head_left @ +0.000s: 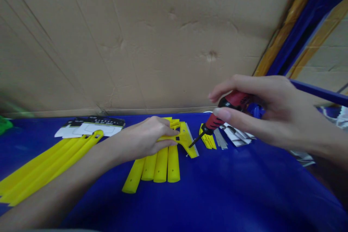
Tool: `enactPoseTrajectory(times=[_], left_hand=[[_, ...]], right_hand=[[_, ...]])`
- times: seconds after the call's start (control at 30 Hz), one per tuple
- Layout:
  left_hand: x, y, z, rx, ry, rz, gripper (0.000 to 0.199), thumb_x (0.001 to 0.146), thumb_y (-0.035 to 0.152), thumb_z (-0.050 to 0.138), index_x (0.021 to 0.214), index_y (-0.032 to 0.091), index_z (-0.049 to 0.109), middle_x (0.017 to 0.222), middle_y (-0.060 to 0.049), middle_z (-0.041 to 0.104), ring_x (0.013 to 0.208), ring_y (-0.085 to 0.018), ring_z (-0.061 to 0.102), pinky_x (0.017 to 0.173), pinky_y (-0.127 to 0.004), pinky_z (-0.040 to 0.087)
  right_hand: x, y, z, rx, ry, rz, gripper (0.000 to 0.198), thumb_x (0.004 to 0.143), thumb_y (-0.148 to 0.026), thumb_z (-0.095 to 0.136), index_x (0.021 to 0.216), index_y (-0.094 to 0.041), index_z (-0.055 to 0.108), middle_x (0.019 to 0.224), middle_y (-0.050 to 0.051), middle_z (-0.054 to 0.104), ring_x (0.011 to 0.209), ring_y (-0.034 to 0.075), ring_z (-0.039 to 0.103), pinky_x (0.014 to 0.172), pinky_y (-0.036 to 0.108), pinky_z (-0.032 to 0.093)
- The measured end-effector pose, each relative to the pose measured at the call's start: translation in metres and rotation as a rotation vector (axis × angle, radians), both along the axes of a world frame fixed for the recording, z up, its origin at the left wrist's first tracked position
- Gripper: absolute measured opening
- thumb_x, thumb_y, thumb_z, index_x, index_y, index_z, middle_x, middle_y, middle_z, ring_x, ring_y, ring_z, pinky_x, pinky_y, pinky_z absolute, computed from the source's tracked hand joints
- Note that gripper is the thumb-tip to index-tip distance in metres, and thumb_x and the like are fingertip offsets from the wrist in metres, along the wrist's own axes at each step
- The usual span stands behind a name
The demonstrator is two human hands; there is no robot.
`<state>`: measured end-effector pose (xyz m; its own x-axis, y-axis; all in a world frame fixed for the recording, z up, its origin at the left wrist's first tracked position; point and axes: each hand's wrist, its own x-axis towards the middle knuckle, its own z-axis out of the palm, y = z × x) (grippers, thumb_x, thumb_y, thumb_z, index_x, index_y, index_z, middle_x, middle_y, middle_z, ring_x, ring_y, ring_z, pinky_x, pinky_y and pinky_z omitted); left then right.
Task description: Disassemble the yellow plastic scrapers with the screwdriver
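The left hand (pixel 152 136) pinches a yellow scraper (pixel 186 139) over the blue tabletop (pixel 212 192); the right hand (pixel 280 112) clasps a red-and-black screwdriver (pixel 213 121), its tip at the scraper's head. Printed cards (pixel 102 129) lie left, brown cardboard (pixel 163 43) rises behind, a blue frame (pixel 296 25) slants far right.

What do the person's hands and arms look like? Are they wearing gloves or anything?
No gloves! The left hand and right hand are both bare. The left forearm and the bit of right forearm we can see have no sleeves showing. I can't spot any rings, watches or bracelets either.
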<state>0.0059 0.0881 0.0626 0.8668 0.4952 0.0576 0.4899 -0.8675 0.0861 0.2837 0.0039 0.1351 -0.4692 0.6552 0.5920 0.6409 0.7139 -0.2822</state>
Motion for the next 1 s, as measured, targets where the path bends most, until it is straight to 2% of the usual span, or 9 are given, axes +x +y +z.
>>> enactPoseTrajectory(times=[0.07, 0.17, 0.3, 0.43, 0.53, 0.67, 0.8, 0.9, 1.0], left_hand=[[-0.0006, 0.0, 0.0002, -0.003, 0.002, 0.0, 0.032, 0.103, 0.033, 0.059, 0.125, 0.017, 0.076, 0.11, -0.014, 0.078, 0.099, -0.03, 0.075, 0.087, -0.042, 0.059], [-0.0016, -0.0007, 0.0016, -0.01, -0.01, 0.009, 0.033, 0.103, 0.034, 0.059, 0.126, 0.017, 0.075, 0.111, -0.013, 0.079, 0.1, -0.031, 0.074, 0.089, -0.044, 0.059], [-0.0007, -0.003, 0.0045, -0.038, -0.03, 0.023, 0.033, 0.103, 0.033, 0.06, 0.127, 0.017, 0.074, 0.115, -0.012, 0.078, 0.104, -0.031, 0.074, 0.092, -0.045, 0.058], [0.0015, -0.0046, 0.0056, -0.043, -0.019, 0.012, 0.03, 0.103, 0.032, 0.06, 0.124, 0.017, 0.075, 0.113, -0.011, 0.079, 0.103, -0.031, 0.074, 0.09, -0.044, 0.057], [0.0017, -0.0043, 0.0045, -0.036, -0.021, 0.008, 0.03, 0.103, 0.032, 0.06, 0.122, 0.017, 0.076, 0.11, -0.011, 0.079, 0.1, -0.031, 0.074, 0.088, -0.044, 0.058], [0.0002, -0.0025, 0.0026, -0.025, -0.027, 0.011, 0.032, 0.102, 0.033, 0.061, 0.125, 0.016, 0.075, 0.11, -0.012, 0.079, 0.102, -0.031, 0.074, 0.09, -0.043, 0.058], [-0.0025, 0.0006, 0.0009, 0.004, -0.024, -0.012, 0.031, 0.103, 0.035, 0.06, 0.123, 0.018, 0.077, 0.107, -0.011, 0.079, 0.097, -0.028, 0.075, 0.086, -0.038, 0.059], [-0.0038, 0.0017, 0.0005, 0.011, -0.033, -0.004, 0.032, 0.103, 0.036, 0.06, 0.125, 0.019, 0.076, 0.107, -0.011, 0.079, 0.096, -0.027, 0.075, 0.084, -0.037, 0.059], [-0.0034, 0.0007, 0.0017, -0.014, -0.041, 0.002, 0.031, 0.102, 0.033, 0.061, 0.126, 0.019, 0.075, 0.109, -0.011, 0.079, 0.1, -0.027, 0.075, 0.088, -0.037, 0.059]], right_hand=[[-0.0008, -0.0004, 0.0011, 0.001, 0.0, -0.016, 0.011, 0.087, -0.023, 0.069, 0.097, -0.023, 0.073, 0.075, -0.002, 0.072, 0.058, 0.014, 0.063, 0.052, 0.028, 0.044], [0.0005, -0.0006, 0.0022, -0.003, 0.028, 0.001, 0.025, 0.085, -0.025, 0.069, 0.11, -0.022, 0.071, 0.092, 0.001, 0.075, 0.067, 0.016, 0.067, 0.056, 0.029, 0.048], [0.0038, 0.0002, 0.0018, 0.017, 0.042, -0.059, 0.01, 0.088, -0.029, 0.071, 0.097, -0.024, 0.071, 0.073, -0.002, 0.071, 0.06, 0.016, 0.063, 0.051, 0.029, 0.044], [0.0053, 0.001, 0.0006, -0.025, 0.042, -0.022, 0.024, 0.086, -0.029, 0.071, 0.109, -0.025, 0.071, 0.083, 0.002, 0.073, 0.069, 0.021, 0.066, 0.054, 0.031, 0.047], [0.0049, 0.0012, -0.0005, 0.003, 0.019, -0.065, 0.011, 0.087, -0.031, 0.072, 0.096, -0.026, 0.072, 0.072, -0.001, 0.069, 0.057, 0.016, 0.06, 0.047, 0.029, 0.041], [0.0032, 0.0011, -0.0015, -0.027, 0.026, -0.031, 0.022, 0.086, -0.03, 0.072, 0.108, -0.025, 0.07, 0.088, 0.002, 0.074, 0.065, 0.018, 0.063, 0.055, 0.031, 0.047], [0.0019, 0.0014, -0.0015, -0.005, 0.036, -0.076, 0.01, 0.087, -0.032, 0.073, 0.093, -0.025, 0.07, 0.071, -0.001, 0.068, 0.056, 0.016, 0.059, 0.049, 0.03, 0.042], [0.0022, 0.0011, -0.0008, -0.024, 0.055, -0.047, 0.02, 0.085, -0.03, 0.071, 0.104, -0.024, 0.069, 0.08, 0.001, 0.071, 0.062, 0.018, 0.061, 0.051, 0.031, 0.044], [0.0027, 0.0004, -0.0002, -0.024, 0.046, -0.089, 0.014, 0.084, -0.029, 0.073, 0.097, -0.025, 0.07, 0.073, -0.001, 0.068, 0.056, 0.017, 0.058, 0.047, 0.03, 0.041]])
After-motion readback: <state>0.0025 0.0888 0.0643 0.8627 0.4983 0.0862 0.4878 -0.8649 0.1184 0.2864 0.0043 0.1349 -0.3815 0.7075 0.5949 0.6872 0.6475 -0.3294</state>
